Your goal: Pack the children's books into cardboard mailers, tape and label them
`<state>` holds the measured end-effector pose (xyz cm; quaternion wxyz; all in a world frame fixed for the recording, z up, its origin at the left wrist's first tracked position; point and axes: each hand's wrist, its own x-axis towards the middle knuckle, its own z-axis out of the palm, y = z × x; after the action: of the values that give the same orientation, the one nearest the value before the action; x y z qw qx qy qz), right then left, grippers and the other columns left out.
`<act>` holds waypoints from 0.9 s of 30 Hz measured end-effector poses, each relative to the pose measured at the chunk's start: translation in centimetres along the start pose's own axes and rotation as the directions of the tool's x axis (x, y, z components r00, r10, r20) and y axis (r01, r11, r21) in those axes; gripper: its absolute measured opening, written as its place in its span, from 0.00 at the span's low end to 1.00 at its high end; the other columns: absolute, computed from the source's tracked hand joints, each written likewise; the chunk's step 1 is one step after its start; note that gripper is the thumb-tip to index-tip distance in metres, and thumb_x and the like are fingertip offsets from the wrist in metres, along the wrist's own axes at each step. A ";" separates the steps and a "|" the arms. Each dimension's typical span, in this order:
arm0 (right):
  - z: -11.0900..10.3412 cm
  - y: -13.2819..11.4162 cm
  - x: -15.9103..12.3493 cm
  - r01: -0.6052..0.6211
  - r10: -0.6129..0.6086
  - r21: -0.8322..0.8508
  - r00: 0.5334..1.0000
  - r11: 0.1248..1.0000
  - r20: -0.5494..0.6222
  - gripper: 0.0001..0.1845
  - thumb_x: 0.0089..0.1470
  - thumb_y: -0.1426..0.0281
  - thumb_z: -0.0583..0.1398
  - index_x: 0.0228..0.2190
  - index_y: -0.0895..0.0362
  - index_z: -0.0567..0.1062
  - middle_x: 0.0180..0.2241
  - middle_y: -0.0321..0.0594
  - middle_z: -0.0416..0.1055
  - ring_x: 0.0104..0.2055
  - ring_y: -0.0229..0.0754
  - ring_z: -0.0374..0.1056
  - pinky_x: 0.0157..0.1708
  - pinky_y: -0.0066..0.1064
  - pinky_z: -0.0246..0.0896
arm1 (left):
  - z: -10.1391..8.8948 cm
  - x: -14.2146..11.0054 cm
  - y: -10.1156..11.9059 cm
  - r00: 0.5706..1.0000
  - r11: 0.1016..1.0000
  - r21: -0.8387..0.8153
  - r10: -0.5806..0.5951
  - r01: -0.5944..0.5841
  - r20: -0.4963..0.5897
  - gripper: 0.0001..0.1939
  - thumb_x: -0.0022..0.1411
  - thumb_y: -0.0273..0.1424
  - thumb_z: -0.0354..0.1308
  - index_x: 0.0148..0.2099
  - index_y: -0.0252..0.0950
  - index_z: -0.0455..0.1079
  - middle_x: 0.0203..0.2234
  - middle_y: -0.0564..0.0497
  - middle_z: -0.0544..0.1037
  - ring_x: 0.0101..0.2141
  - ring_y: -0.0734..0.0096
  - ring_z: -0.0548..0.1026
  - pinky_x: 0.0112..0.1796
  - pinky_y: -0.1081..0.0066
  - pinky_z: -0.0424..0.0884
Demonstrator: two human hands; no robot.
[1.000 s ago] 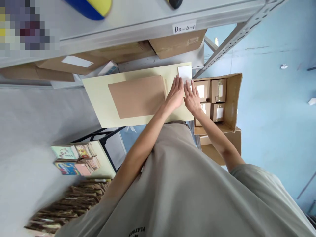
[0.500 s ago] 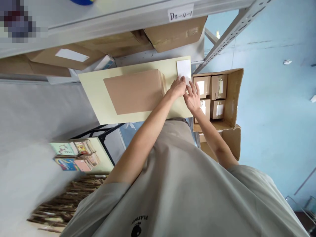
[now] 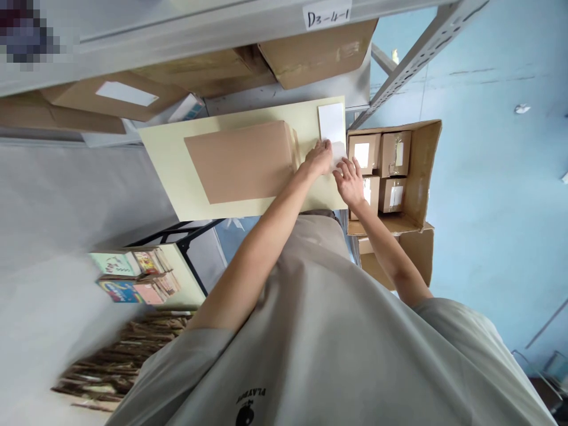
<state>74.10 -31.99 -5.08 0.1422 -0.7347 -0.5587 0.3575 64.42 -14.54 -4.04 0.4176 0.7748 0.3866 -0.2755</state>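
Note:
On the pale yellow board [image 3: 164, 151] lies a strip of white paper [image 3: 331, 121], with a greyer lower part between my two hands. My left hand [image 3: 318, 158] is closed, its fingertips pinching the left edge of that lower part. At the lower right corner, my right hand [image 3: 349, 180] has its thumb and forefinger closed on the paper while the other fingers are slightly raised. Left of the hands sits a brown cardboard box [image 3: 242, 163] on the board.
Right of the board, an open carton [image 3: 417, 177] holds several small labelled boxes. A metal shelf beam [image 3: 266, 35] crosses above, with cardboard boxes [image 3: 317, 56] behind the board. Stacked books [image 3: 119, 266] and flattened cardboard [image 3: 124, 349] are at the lower left.
My right hand has shifted slightly right and down, away from my left hand. More of the white paper now shows between them. The view has tilted a little.

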 end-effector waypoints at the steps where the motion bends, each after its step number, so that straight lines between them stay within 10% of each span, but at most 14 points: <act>1: 0.2 0.2 -0.4 0.002 -0.002 -0.008 1.000 1.000 0.000 0.36 0.83 0.66 0.38 0.63 0.51 0.84 0.74 0.50 0.76 0.89 0.52 0.53 0.92 0.62 0.32 | 0.1 0.2 -0.2 1.000 1.000 -0.011 0.008 -0.008 -0.004 0.55 0.75 0.35 0.69 0.91 0.23 0.45 0.88 0.25 0.49 0.88 0.38 0.46 0.85 0.47 0.50; 27: 0.8 0.2 -1.4 0.057 -0.058 -0.096 0.998 0.994 -0.009 0.33 0.85 0.65 0.42 0.63 0.52 0.85 0.69 0.52 0.79 0.87 0.54 0.57 0.90 0.64 0.39 | 0.5 -1.5 0.5 0.998 1.000 -0.009 -0.017 0.017 0.068 0.70 0.68 0.34 0.75 0.92 0.24 0.30 0.89 0.29 0.33 0.88 0.42 0.41 0.84 0.52 0.52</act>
<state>73.52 -33.52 -5.28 0.1202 -0.7263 -0.5954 0.3218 63.96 -15.68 -2.94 0.4320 0.7595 0.3801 -0.3035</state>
